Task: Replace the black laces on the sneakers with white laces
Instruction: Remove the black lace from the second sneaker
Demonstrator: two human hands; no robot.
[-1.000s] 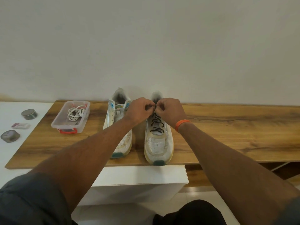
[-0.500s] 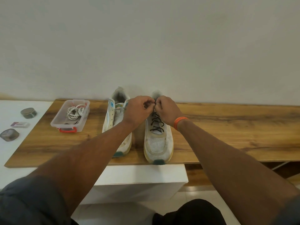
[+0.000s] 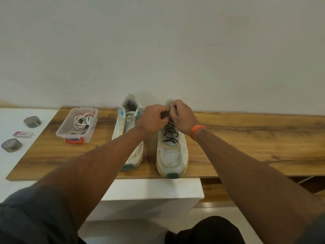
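Note:
Two white sneakers stand side by side on a wooden board (image 3: 246,138), toes toward me. The right sneaker (image 3: 171,155) carries a black lace (image 3: 170,133) crossed over its tongue. The left sneaker (image 3: 129,120) shows no lace. My left hand (image 3: 153,119) and my right hand (image 3: 182,117), with an orange wristband, meet at the top of the right sneaker; both pinch the black lace at its upper end. The lace ends are hidden by my fingers. White laces (image 3: 82,121) lie coiled in a clear plastic box (image 3: 75,136) with a red clip.
The box stands on the board's left part, left of the sneakers. On the white surface at far left lie two round grey objects (image 3: 32,122) (image 3: 11,145) and a small packet (image 3: 22,134). A plain wall rises behind the board.
Both hands have shifted slightly up and back along the right sneaker's tongue, still working at the top of the black lace. The sneakers and box have not moved.

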